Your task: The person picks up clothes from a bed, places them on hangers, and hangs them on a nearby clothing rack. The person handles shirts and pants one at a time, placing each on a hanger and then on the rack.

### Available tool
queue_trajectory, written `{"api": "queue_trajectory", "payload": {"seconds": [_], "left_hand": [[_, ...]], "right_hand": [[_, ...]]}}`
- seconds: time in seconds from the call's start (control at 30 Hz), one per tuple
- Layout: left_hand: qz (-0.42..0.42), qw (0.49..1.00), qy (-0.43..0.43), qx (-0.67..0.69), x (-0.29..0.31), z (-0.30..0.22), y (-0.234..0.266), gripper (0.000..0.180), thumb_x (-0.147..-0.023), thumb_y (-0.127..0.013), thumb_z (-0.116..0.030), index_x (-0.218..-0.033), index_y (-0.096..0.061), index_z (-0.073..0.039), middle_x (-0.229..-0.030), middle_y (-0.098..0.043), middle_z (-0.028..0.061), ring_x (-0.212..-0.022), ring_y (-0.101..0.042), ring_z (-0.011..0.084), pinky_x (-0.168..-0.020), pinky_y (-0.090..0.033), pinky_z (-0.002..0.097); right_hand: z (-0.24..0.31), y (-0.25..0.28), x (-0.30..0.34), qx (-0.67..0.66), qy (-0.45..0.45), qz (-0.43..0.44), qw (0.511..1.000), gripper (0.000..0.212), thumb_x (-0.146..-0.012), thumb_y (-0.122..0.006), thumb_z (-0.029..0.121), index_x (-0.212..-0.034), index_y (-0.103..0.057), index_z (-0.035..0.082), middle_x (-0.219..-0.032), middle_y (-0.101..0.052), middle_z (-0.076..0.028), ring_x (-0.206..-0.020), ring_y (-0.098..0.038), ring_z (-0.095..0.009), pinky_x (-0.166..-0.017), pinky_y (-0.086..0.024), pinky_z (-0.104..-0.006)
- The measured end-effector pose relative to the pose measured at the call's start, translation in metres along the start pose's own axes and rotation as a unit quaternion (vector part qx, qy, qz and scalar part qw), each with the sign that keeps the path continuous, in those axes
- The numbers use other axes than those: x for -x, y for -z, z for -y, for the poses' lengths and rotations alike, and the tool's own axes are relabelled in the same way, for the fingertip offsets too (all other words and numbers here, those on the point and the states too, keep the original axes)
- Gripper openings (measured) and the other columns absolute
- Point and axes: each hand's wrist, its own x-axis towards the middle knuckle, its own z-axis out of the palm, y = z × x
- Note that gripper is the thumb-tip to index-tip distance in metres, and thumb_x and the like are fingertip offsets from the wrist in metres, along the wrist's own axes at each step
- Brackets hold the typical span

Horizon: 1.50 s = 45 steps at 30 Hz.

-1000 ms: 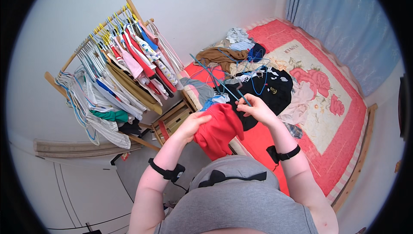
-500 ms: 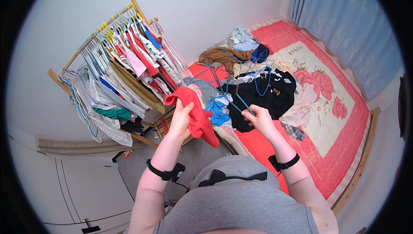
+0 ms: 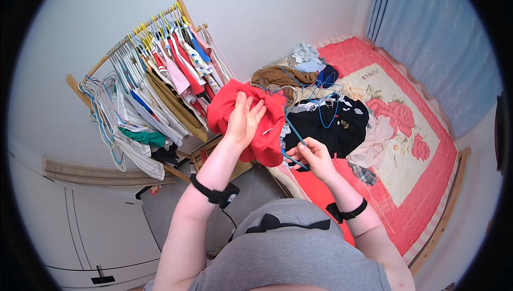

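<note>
A red garment (image 3: 222, 108) hangs bunched in the air in front of me. My left hand (image 3: 246, 122) lies against it with its palm showing and its fingers stretched out. My right hand (image 3: 312, 157) is closed around the end of a blue clothes hanger (image 3: 295, 129). The hanger's far part runs to the red garment's right side, and how much of it lies inside the cloth is partly hidden.
Left of me stands a wooden rack (image 3: 101, 62) full of clothes on hangers. On the bed, with its red floral cover (image 3: 409, 205), lie a black garment (image 3: 320, 136), a brown garment (image 3: 286, 76), a pale pink one (image 3: 374, 136) and loose hangers. Blue curtains (image 3: 427, 40) hang beyond.
The red garment has spread wider and moved up and right, meeting the hanger. My left hand has gone from gripping the cloth to stretched fingers. The right hand still holds the hanger.
</note>
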Motion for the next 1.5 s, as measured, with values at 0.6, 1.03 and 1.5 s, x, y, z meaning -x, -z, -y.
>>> {"api": "queue_trajectory", "payload": {"seconds": [0.6,1.03,1.5], "left_hand": [[-0.043,0.845,-0.301,-0.439,0.083,0.055,0.051,0.014,-0.090,-0.060,-0.005,-0.100,-0.061,0.003,-0.086,-0.064,0.0093,-0.080,-0.061,0.0151,-0.075,-0.047,0.0267],[0.139,0.679,-0.400,-0.600,0.097,0.053,-0.009,0.013,-0.076,-0.067,-0.002,-0.089,-0.067,-0.003,-0.088,-0.060,0.0127,-0.072,-0.064,0.0290,-0.062,-0.053,0.0368],[-0.129,0.718,-0.408,-0.549,0.097,-0.032,0.067,0.034,-0.085,-0.063,-0.003,-0.119,-0.059,-0.004,-0.108,-0.055,0.0084,-0.093,-0.058,0.0170,-0.075,-0.048,0.0258]], "right_hand": [[0.021,-0.019,-0.017,0.309,0.146,-0.043,0.939,0.017,-0.096,-0.053,0.014,-0.094,-0.061,-0.001,-0.092,-0.068,-0.009,-0.086,-0.067,-0.018,-0.073,-0.052,-0.0290],[0.026,-0.040,-0.043,0.404,0.282,-0.026,0.870,0.020,-0.089,-0.059,0.023,-0.088,-0.059,0.003,-0.126,-0.053,-0.017,-0.115,-0.048,-0.034,-0.099,-0.035,-0.0437],[0.057,-0.032,-0.023,0.374,0.210,0.007,0.903,0.018,-0.091,-0.058,0.016,-0.088,-0.058,-0.002,-0.073,-0.050,-0.010,-0.064,-0.051,-0.018,-0.058,-0.041,-0.0305]]}}
